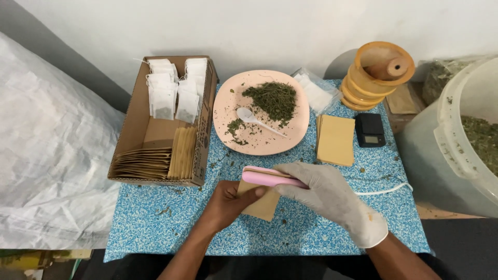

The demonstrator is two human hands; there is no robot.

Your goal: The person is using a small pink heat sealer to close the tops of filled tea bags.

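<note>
So the right hand (332, 199), in a white glove, is wrapped around a pink handheld sealer (272, 178) and looks to be pressing it shut, fingers curled over the top. The bare left hand (228, 202) pinches a small kraft paper pouch (262, 205) from the left side, thumb on top, fingers mostly closed on it. The pouch sits low on the blue speckled mat (311, 233), right in front of the person, with its top edge caught in the sealer.

My guess is that pouch is super light and floppy, thin paper that creases easily, so holding it flat by the side edge like this makes sense. The sealer looks rigid and smooth plastic, easy to grip across the middle.

Its long axis runs left to right, tilted slightly down toward the right, cord (386, 190) trailing off the right end. The pouch hangs below it, bottom pointing toward the person.

Behind them sits a pink plate (228, 103) of dried herb with a white spoon (257, 120).
</note>
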